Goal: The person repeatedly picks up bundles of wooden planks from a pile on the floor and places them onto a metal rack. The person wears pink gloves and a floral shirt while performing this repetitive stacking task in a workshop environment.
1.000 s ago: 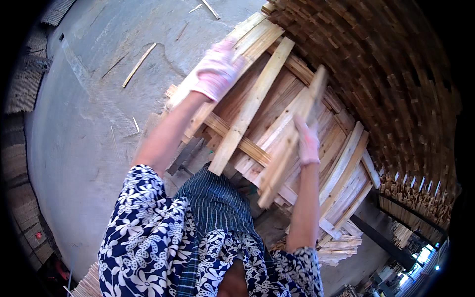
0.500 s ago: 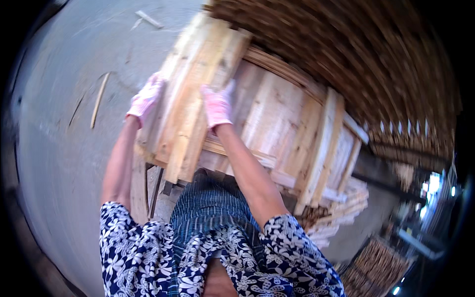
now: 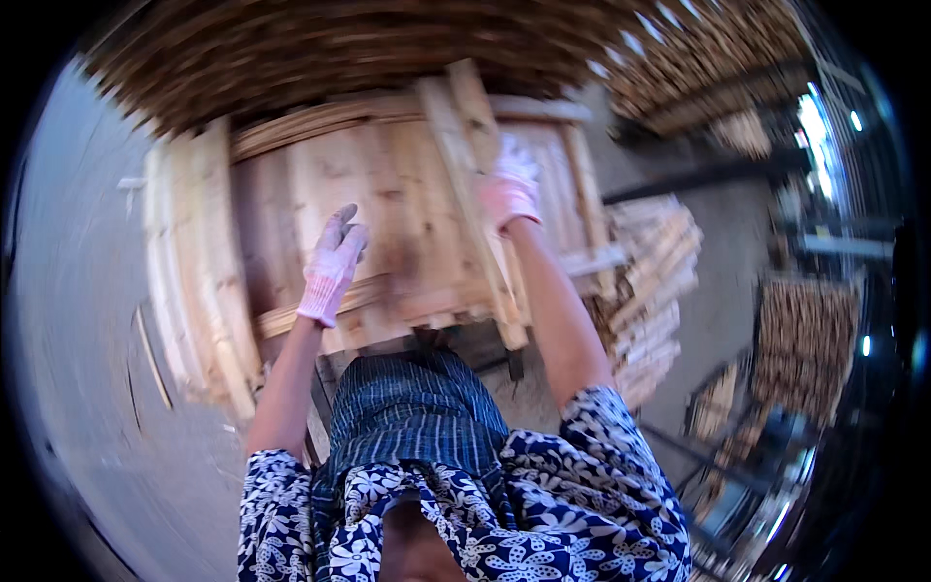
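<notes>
My left hand (image 3: pixel 335 262), in a pink and grey work glove, hovers over a flat layer of pale wooden boards (image 3: pixel 388 184). It is empty, its thumb and fingers apart. My right hand (image 3: pixel 511 184), gloved the same way, is at the right side of a pair of narrow planks (image 3: pixel 467 194) that lie lengthwise across that layer. Motion smears its fingers, so I cannot tell whether they grip the planks or only touch them. Left of my left hand, several long boards (image 3: pixel 199 262) lie side by side on the left end of the layer.
A large stack of wood strips (image 3: pixel 359 58) rises along the far side. Loose pale slats (image 3: pixel 650 291) are piled at the right. Further right stand more bundles of wood (image 3: pixel 805 330) and a dark metal bar (image 3: pixel 708 179). Thin wood scraps (image 3: pixel 153 357) lie on the grey floor.
My view has swung to the right. Both hands have left the long boards at the left end; the left hand is now over the middle, the right at the narrow planks.
</notes>
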Tool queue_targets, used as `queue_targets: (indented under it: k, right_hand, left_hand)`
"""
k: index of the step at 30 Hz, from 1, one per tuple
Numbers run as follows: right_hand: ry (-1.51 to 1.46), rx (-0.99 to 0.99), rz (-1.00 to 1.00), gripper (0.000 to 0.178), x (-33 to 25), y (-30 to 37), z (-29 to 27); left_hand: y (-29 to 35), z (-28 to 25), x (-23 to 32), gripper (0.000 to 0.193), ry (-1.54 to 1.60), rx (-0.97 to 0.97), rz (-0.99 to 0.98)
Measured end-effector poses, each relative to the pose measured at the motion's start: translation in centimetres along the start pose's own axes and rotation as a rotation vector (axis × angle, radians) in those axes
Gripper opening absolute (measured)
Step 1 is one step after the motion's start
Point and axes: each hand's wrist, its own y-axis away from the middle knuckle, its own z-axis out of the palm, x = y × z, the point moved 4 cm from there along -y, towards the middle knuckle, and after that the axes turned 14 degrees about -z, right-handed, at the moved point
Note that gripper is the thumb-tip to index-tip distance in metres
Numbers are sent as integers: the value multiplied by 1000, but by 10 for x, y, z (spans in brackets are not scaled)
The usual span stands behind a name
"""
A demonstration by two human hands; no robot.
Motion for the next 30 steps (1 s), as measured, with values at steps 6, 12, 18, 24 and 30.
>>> queue_targets:
  k: [6, 12, 18, 24, 30]
  right_hand:
    - [-461, -176, 190, 87, 1, 11, -1]
    - [-855, -224, 71, 94, 36, 6, 16]
    - [-1174, -244, 35, 70, -26, 40, 39]
    - [-1672, -481, 111, 73, -188, 41, 28]
    - [-1003, -236, -89, 91, -264, 19, 96]
  left_hand:
    - [-87, 172, -35, 58, 535, -356, -407]
    - [-69, 187, -14, 56, 239, -180, -258]
    - [4, 114, 32, 72, -174, 74, -191]
    - [34, -71, 57, 86, -216, 239, -121]
    - [7, -170, 63, 94, -606, 827, -113]
